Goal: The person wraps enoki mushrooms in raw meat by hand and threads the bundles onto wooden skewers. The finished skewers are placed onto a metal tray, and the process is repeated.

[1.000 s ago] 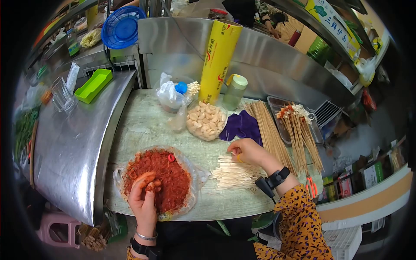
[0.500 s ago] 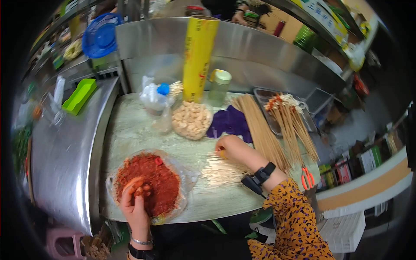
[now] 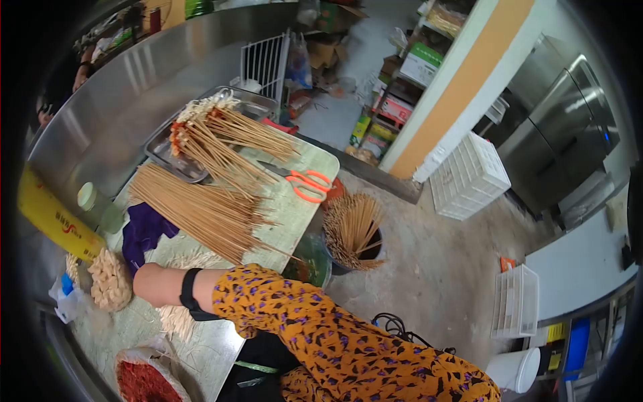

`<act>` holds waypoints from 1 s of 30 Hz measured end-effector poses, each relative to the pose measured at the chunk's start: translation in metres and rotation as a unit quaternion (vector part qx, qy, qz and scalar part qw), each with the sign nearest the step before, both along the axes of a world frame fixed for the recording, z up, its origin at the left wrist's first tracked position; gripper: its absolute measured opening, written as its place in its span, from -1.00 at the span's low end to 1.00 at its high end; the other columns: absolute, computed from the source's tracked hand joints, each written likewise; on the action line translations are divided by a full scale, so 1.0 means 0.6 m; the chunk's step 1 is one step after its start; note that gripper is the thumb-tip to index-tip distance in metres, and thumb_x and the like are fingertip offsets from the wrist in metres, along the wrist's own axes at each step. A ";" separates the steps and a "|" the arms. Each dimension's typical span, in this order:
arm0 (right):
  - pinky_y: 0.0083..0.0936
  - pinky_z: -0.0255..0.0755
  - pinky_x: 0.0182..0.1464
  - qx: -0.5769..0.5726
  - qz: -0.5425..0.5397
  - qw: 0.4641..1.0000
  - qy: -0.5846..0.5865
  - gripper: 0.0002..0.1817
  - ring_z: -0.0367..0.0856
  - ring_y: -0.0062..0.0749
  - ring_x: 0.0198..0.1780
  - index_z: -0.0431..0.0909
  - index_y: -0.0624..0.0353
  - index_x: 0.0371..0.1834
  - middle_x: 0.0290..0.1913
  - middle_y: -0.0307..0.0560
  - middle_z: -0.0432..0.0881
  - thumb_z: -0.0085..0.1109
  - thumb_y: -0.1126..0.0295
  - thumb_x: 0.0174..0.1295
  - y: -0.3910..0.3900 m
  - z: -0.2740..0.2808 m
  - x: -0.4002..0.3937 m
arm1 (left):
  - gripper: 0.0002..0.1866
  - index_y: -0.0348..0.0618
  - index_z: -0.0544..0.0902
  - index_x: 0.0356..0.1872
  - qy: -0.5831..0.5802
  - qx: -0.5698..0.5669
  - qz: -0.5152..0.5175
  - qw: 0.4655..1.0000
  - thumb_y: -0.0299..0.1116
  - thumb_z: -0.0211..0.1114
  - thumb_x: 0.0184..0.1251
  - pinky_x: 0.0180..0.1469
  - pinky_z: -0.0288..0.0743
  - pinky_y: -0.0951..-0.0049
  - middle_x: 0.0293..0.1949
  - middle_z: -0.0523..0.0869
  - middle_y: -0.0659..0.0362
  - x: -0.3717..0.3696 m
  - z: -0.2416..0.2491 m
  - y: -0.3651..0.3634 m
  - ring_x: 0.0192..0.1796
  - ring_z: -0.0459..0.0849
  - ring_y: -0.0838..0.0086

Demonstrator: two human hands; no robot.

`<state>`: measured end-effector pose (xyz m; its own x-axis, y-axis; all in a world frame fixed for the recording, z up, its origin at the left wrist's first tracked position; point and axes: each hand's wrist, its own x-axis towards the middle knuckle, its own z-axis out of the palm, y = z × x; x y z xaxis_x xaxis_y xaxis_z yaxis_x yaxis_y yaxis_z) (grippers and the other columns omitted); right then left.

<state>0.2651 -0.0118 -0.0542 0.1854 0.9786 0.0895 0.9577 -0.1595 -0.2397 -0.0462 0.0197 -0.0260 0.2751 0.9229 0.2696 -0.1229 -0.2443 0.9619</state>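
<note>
My right hand [image 3: 146,280] is over the table, its fingers hidden behind the wrist. Beneath the wrist and forearm lie pale thin strips [image 3: 177,321], partly covered by the arm. Just beyond the hand are a crumpled purple cloth [image 3: 142,231] and a bag of pale chunks [image 3: 110,285]. A bowl of red chili paste [image 3: 144,383], lined with clear plastic, is cut off by the bottom edge. My left hand is out of view.
Bare wooden skewers [image 3: 194,211] lie beside a metal tray [image 3: 157,149] with loaded skewers [image 3: 214,137] across it. Orange-handled scissors [image 3: 308,186] rest near the table edge. A bucket of sticks [image 3: 355,231] stands on the floor. A yellow roll [image 3: 57,218] is at left.
The view has swung to the right, bringing the floor, bucket and white crates into sight. My left hand, earlier closed over the red paste, has left the view.
</note>
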 end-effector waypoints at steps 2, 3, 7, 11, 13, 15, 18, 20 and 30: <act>-0.30 0.52 -0.32 -0.046 0.030 0.998 -0.003 -0.83 0.68 -0.13 -0.31 0.70 0.14 -0.44 -0.42 -0.03 0.68 0.28 0.40 -0.16 -0.004 0.017 -0.004 | -0.65 -0.45 0.52 0.06 0.017 -0.006 -0.006 1.000 -0.56 0.06 0.25 0.13 0.46 0.26 0.03 0.59 -0.11 0.011 0.019 -0.015 0.05 0.57 0.15; -0.30 0.52 -0.32 -0.045 0.030 0.999 -0.003 -0.83 0.68 -0.13 -0.31 0.70 0.14 -0.44 -0.42 -0.03 0.68 0.28 0.40 -0.16 0.008 0.006 -0.004 | -0.65 -0.45 0.52 0.06 0.026 -0.013 -0.004 1.000 -0.56 0.06 0.26 0.13 0.46 0.25 0.04 0.59 -0.11 0.016 0.025 -0.021 0.05 0.57 0.15; -0.29 0.51 -0.34 -0.045 0.030 0.996 -0.063 -0.86 0.68 -0.16 -0.33 0.70 0.14 -0.46 -0.44 -0.03 0.68 0.24 0.41 -0.13 0.044 -0.011 -0.009 | -0.64 -0.44 0.50 0.09 0.033 0.023 -0.009 0.999 -0.51 0.06 0.30 0.17 0.44 0.23 0.05 0.59 -0.11 0.010 0.017 -0.012 0.05 0.57 0.14; -0.18 0.45 -0.39 0.144 0.080 0.982 0.096 -0.91 0.56 0.05 -0.47 0.55 0.28 -0.55 -0.58 0.18 0.54 0.08 0.51 -0.12 -0.003 0.000 0.012 | -0.70 -0.41 0.57 0.01 0.093 0.012 0.051 0.994 -0.48 0.11 0.31 -0.02 0.55 0.43 -0.10 0.66 -0.05 0.017 0.043 -0.032 -0.08 0.64 0.26; -0.14 0.43 -0.33 0.153 0.101 0.960 0.213 -0.92 0.58 0.09 -0.39 0.53 0.31 -0.54 -0.50 0.21 0.56 0.08 0.52 -0.10 -0.002 0.003 0.039 | -0.71 -0.19 0.51 0.05 -0.037 -0.101 0.021 0.994 -0.46 0.01 0.34 -0.47 0.49 0.61 -0.29 0.65 0.15 -0.006 -0.028 0.009 -0.40 0.60 0.56; -0.21 0.45 -0.28 0.054 0.099 0.979 0.170 -0.86 0.60 0.04 -0.32 0.59 0.22 -0.42 -0.43 0.14 0.61 0.19 0.49 -0.12 0.023 0.003 0.062 | -0.73 -0.17 0.55 0.01 -0.085 -0.152 -0.012 0.985 -0.47 0.09 0.30 -0.51 0.42 0.66 -0.33 0.63 0.19 -0.005 -0.010 0.003 -0.39 0.56 0.58; -0.36 0.48 -0.17 -0.040 0.084 0.980 0.178 -0.74 0.63 -0.12 -0.22 0.63 0.18 -0.27 -0.30 0.03 0.66 0.25 0.50 -0.12 0.021 0.039 0.076 | -0.74 -0.26 0.54 0.01 -0.044 -0.079 0.014 0.996 -0.49 0.06 0.34 -0.24 0.49 0.63 -0.27 0.65 0.18 -0.015 -0.028 0.017 -0.30 0.58 0.58; -0.38 0.48 -0.15 -0.062 0.078 0.977 0.188 -0.73 0.63 -0.13 -0.21 0.63 0.19 -0.24 -0.29 0.04 0.66 0.25 0.51 -0.11 0.023 0.037 0.080 | -0.74 -0.28 0.54 0.01 -0.045 -0.061 0.021 0.997 -0.49 0.07 0.34 -0.19 0.49 0.62 -0.24 0.66 0.17 -0.017 -0.030 0.017 -0.28 0.59 0.57; -0.39 0.47 -0.20 -0.095 0.052 0.986 0.130 -0.75 0.62 -0.15 -0.26 0.64 0.19 -0.26 -0.34 0.03 0.66 0.22 0.49 -0.08 0.026 0.045 0.063 | -0.71 -0.36 0.53 -0.01 -0.045 -0.033 -0.003 0.998 -0.60 0.01 0.26 -0.14 0.53 0.53 -0.03 0.61 0.09 -0.018 -0.017 0.011 -0.15 0.62 0.49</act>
<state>0.3026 0.0038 -0.0274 0.0755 0.9881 -0.1341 0.8809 -0.1291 -0.4554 -0.0571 0.0262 -0.0360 0.2572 0.9383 0.2312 -0.2109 -0.1790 0.9610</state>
